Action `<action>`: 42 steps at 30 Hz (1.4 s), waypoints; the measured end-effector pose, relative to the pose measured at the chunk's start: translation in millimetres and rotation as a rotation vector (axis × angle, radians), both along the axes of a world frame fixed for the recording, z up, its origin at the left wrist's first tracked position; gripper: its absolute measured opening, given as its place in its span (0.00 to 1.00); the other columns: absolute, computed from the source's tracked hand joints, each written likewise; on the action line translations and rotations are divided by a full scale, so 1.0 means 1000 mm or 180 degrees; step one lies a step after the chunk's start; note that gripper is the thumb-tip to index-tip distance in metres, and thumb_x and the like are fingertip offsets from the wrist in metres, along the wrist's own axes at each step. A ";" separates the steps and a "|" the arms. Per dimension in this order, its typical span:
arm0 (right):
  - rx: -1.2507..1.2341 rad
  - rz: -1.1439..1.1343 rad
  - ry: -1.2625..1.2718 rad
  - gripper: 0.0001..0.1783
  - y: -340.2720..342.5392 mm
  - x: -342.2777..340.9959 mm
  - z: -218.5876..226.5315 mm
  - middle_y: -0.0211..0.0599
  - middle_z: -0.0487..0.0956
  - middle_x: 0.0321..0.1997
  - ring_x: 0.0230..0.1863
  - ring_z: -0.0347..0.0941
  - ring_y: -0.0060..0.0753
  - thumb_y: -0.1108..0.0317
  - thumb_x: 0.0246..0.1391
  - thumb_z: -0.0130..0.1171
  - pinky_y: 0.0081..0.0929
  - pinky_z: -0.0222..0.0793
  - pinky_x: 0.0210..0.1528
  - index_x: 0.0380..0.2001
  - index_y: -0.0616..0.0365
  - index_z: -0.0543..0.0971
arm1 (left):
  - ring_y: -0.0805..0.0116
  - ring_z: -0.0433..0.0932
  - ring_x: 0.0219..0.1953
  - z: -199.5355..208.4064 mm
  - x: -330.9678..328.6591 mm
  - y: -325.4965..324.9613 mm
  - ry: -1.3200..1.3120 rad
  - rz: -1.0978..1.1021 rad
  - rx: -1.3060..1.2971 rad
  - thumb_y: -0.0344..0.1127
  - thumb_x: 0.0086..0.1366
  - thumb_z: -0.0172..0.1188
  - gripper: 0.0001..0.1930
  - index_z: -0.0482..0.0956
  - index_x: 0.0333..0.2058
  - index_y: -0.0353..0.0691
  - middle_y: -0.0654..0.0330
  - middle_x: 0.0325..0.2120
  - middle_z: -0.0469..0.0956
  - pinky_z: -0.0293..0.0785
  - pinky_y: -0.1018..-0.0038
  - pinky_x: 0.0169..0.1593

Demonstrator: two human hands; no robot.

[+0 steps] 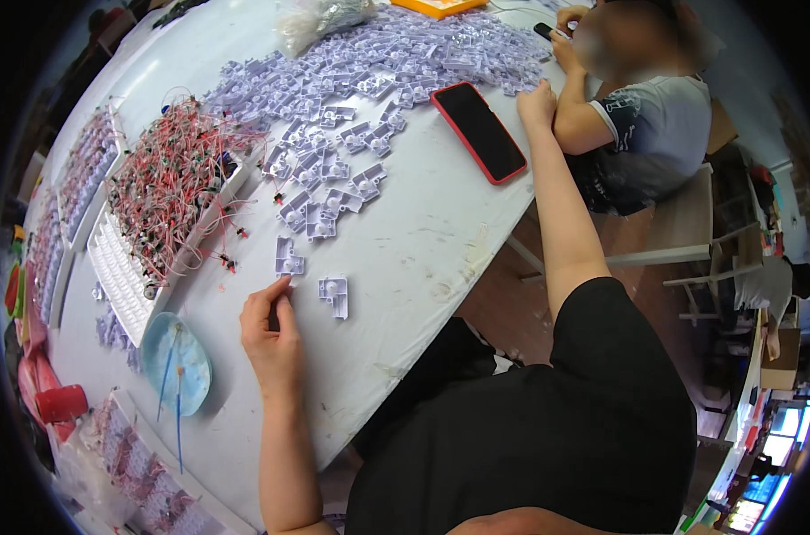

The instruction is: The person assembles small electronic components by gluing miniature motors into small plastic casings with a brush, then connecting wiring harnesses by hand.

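My left hand (271, 341) is over the table with fingers curled, thumb close to the index finger. Its index fingertip meets the near edge of a small pale-lilac plastic housing (285, 265); whether anything is pinched there is too small to tell. A second loose housing (333, 287) lies just right of that fingertip. Farther off, more housings (320, 165) lead up to a large heap (378, 58). My right hand (537, 104) is at the table's right edge, loosely closed, beside a black-screened phone in a red case (481, 132). Its palm side is hidden.
A white tray (124, 281) at left carries a tangle of red and white wired parts (168, 178). Nearer stands a light-blue dish (191, 357) with two thin blue brushes. Filled trays line the left side, with a red cup-shaped object (61, 404). Another person (645, 125) sits at the far right.
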State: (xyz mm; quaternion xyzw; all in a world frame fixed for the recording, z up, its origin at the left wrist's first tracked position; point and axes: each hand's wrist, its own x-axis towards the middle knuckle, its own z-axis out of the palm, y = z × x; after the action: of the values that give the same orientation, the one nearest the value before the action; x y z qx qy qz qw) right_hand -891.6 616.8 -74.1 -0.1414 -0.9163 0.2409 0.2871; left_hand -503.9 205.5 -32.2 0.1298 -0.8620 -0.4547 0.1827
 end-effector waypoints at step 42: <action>-0.0250 0.2566 -0.0154 0.40 -0.179 0.203 0.048 0.44 0.76 0.46 0.49 0.73 0.38 0.54 0.46 0.75 0.34 0.71 0.50 0.58 0.64 0.71 | 0.65 0.75 0.44 0.000 0.000 0.003 0.0112 0.0028 0.0117 0.23 0.65 0.55 0.11 0.84 0.42 0.39 0.59 0.35 0.81 0.70 0.71 0.50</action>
State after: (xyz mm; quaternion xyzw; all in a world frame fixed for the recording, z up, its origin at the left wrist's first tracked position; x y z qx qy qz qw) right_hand -689.0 437.5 -26.6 0.2127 -0.8949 0.3655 0.1424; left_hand -503.9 208.6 -32.1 0.1289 -0.8496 -0.4718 0.1975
